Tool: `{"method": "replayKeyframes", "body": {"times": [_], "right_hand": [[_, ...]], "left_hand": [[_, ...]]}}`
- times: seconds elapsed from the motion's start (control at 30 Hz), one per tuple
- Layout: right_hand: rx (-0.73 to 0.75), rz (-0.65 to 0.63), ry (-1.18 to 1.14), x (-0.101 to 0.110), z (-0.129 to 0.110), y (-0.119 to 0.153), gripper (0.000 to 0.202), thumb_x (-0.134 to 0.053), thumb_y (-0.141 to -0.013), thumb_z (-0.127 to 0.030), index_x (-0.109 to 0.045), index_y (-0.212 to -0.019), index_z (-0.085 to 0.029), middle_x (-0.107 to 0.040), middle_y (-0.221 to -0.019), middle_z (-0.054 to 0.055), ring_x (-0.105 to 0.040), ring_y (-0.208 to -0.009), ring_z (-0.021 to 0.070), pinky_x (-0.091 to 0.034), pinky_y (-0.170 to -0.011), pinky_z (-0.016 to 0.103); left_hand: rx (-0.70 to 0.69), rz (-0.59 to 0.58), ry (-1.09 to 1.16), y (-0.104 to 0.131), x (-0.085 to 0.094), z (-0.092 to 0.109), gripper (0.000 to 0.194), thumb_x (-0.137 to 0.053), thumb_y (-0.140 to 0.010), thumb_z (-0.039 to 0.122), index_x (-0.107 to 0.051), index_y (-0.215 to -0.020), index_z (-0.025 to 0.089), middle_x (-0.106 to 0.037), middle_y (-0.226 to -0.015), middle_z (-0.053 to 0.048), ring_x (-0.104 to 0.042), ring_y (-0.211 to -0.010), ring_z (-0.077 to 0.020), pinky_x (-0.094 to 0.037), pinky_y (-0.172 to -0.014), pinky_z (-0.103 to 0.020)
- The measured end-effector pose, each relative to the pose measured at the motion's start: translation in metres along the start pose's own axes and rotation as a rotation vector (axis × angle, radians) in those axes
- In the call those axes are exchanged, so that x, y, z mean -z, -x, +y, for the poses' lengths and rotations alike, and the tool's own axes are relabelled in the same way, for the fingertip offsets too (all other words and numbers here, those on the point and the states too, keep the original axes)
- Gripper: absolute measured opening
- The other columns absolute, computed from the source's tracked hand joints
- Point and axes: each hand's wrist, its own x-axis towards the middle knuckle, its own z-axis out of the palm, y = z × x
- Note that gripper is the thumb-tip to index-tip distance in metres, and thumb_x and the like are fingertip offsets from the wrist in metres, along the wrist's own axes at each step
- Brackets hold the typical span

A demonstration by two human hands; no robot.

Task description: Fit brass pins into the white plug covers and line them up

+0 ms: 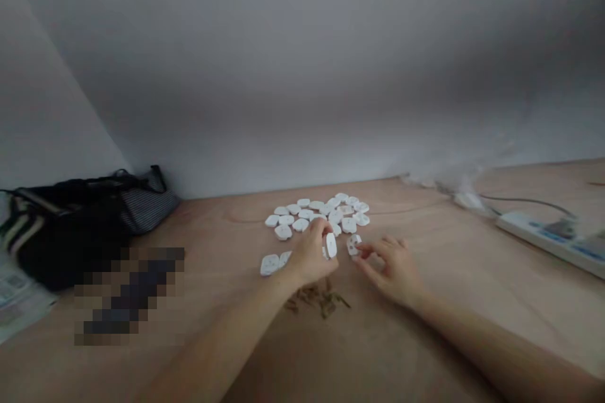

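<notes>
My left hand (311, 255) is closed around a small white rounded plastic casing (331, 245), tilted up on its edge. Just to the right, my right hand (391, 267) pinches a second white plastic casing with dark holes (352, 244) between thumb and fingertips. The two casings are a short gap apart. Several more white casings (305, 214) lie spread on the wooden table beyond my hands. Partly hidden behind my left hand, a few white casings (270, 264) sit in a short row. Below my hands is a loose pile of small brass-coloured metal pieces (324, 302).
A black bag (70, 227) stands at the left against the wall, with a plastic packet (19, 299) near it. A blurred-out dark object (135, 293) lies on the table (212, 327). At the right are a white power strip (543, 233), a cable (529, 199) and clear plastic wrapping (454, 186).
</notes>
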Motion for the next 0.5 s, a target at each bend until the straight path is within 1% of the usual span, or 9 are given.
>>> {"method": "replayKeyframes", "body": {"times": [0.1, 0.2, 0.27, 0.33, 0.4, 0.5], "right_hand": [[-0.04, 0.03, 0.064, 0.001, 0.012, -0.004, 0.016, -0.056, -0.08, -0.033, -0.067, -0.087, -0.024, -0.069, -0.077, 0.002, -0.057, -0.076, 0.0197, -0.03, -0.072, 0.032], [-0.077, 0.035, 0.106, 0.0, 0.019, -0.007, 0.016, -0.056, -0.079, -0.031, -0.066, -0.088, -0.024, -0.068, -0.077, 0.001, -0.057, -0.078, 0.0199, -0.029, -0.072, 0.031], [-0.094, 0.03, 0.121, -0.001, 0.021, -0.009, 0.016, -0.057, -0.078, -0.032, -0.066, -0.088, -0.024, -0.068, -0.079, 0.001, -0.057, -0.08, 0.0203, -0.029, -0.072, 0.031], [-0.12, 0.026, 0.124, -0.002, 0.021, -0.011, 0.016, -0.057, -0.078, -0.034, -0.065, -0.087, -0.023, -0.067, -0.079, 0.001, -0.056, -0.081, 0.0207, -0.029, -0.072, 0.031], [-0.151, 0.041, 0.107, -0.002, 0.019, -0.014, 0.018, -0.057, -0.078, -0.036, -0.065, -0.085, -0.022, -0.067, -0.077, 0.002, -0.056, -0.078, 0.0203, -0.029, -0.071, 0.031], [-0.178, 0.046, 0.027, -0.001, 0.013, -0.015, 0.022, -0.053, -0.08, -0.041, -0.066, -0.08, -0.022, -0.066, -0.072, 0.001, -0.055, -0.073, 0.0187, -0.031, -0.068, 0.029]], "left_hand": [[-0.016, -0.024, -0.006, -0.014, -0.005, -0.004, 0.033, -0.06, -0.052, 0.009, -0.046, -0.081, 0.019, -0.053, -0.08, 0.0, -0.053, -0.075, -0.0191, -0.043, -0.065, -0.028], [-0.039, -0.091, -0.008, -0.021, -0.008, -0.005, 0.031, -0.064, -0.052, 0.012, -0.053, -0.081, 0.018, -0.058, -0.08, -0.001, -0.056, -0.075, -0.0208, -0.044, -0.068, -0.03], [-0.053, -0.146, -0.006, -0.023, -0.008, -0.004, 0.037, -0.065, -0.053, 0.011, -0.058, -0.089, 0.018, -0.063, -0.086, -0.003, -0.059, -0.081, -0.0227, -0.045, -0.072, -0.031], [-0.053, -0.185, -0.005, -0.024, -0.007, -0.001, 0.047, -0.067, -0.055, 0.012, -0.059, -0.102, 0.019, -0.066, -0.095, -0.004, -0.061, -0.087, -0.0246, -0.046, -0.075, -0.032], [-0.046, -0.197, -0.003, -0.025, -0.005, 0.004, 0.057, -0.07, -0.059, 0.018, -0.055, -0.114, 0.021, -0.066, -0.106, -0.006, -0.061, -0.094, -0.0264, -0.047, -0.079, -0.034], [-0.095, -0.149, 0.035, -0.02, -0.002, 0.01, 0.07, -0.072, -0.066, 0.031, -0.042, -0.129, 0.021, -0.062, -0.117, -0.008, -0.056, -0.107, -0.0271, -0.043, -0.091, -0.038]]}}
